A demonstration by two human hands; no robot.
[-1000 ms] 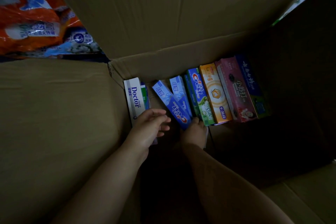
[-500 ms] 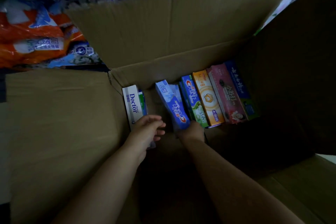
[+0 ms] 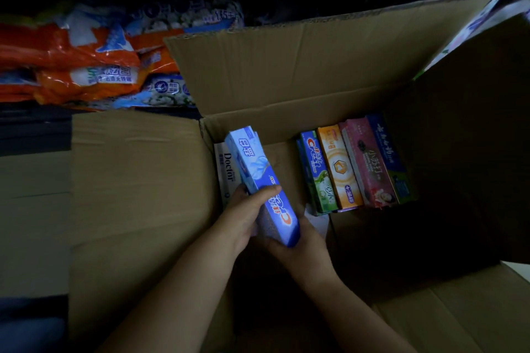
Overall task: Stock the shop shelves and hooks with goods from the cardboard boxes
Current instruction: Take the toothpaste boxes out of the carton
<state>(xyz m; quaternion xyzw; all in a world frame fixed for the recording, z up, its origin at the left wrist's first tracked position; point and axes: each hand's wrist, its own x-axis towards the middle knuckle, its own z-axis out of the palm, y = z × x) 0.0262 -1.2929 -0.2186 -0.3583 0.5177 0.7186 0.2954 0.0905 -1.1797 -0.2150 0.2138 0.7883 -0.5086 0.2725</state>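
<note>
Inside the box (image 3: pixel 286 77), both hands held a blue carton (image 3: pixel 258 180). Left hand (image 3: pixel 243 218) curled round its lower left edge, thumb across the face; right hand (image 3: pixel 301 241) cupped the bottom end from beneath. Each grip was closed on the carton, which tilted up-left over a white carton (image 3: pixel 226 172) against the left wall. Four cartons (image 3: pixel 355 166) stood side by side to the right, well apart. Orange bags (image 3: pixel 71 66) lay beyond the box.
</note>
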